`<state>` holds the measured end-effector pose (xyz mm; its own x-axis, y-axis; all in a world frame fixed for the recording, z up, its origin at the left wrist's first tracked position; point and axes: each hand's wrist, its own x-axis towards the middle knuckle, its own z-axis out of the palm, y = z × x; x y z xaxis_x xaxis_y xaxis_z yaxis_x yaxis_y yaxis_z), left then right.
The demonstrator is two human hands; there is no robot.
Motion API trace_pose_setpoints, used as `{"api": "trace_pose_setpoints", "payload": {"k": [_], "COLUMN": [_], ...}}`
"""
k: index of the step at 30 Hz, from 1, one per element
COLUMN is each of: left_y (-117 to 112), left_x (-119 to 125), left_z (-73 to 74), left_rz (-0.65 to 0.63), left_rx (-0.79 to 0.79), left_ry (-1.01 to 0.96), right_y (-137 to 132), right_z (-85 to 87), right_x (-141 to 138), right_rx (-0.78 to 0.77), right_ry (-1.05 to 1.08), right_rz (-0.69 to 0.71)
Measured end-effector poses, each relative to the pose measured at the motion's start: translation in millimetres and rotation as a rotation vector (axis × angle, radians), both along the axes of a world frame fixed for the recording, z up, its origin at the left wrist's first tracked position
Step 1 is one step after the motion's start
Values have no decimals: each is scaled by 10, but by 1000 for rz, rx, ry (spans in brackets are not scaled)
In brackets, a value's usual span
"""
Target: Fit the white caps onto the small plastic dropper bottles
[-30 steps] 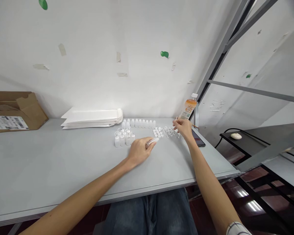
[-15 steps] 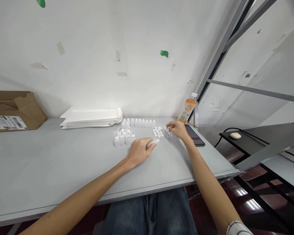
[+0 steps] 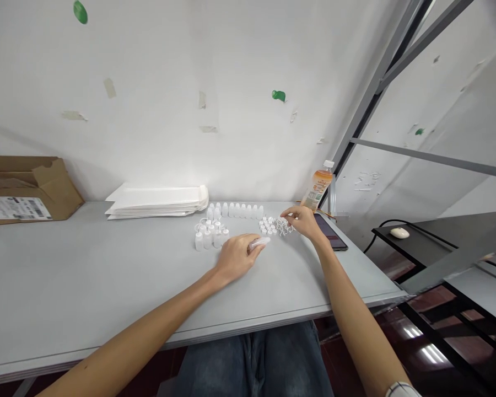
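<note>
My left hand is closed round a small translucent white bottle, tilted with its neck toward the right. Fingers pinched, my right hand is at the pile of thin white loops; whether a loop is between the fingertips is too small to tell. Small white caps lie grouped just left of the loops. Capped bottles stand clustered left of my left hand. Along the wall runs a row of similar bottles.
White envelopes lie stacked by the wall, with a cardboard box at far left. On the right are a drink bottle and a dark phone. A metal frame rises beside the table's right end.
The view has shifted slightly. My right hand has drawn back a little from the loops, its fingers still pinched. My left hand keeps the bottle in about the same place.
</note>
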<state>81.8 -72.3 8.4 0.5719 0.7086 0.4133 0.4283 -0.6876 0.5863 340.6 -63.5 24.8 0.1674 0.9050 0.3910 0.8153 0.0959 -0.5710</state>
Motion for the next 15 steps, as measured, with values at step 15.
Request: {"api": "trace_pose_setpoints", "payload": {"k": [15], "left_y": [29], "left_x": [-47], "left_z": [91], "left_rz": [21], "left_rx": [186], "left_ry": [-369], "right_y": [-323], "right_z": [407], "right_x": [-795], "right_rx": [-91], "right_ry": [572], "right_rz": [471]}}
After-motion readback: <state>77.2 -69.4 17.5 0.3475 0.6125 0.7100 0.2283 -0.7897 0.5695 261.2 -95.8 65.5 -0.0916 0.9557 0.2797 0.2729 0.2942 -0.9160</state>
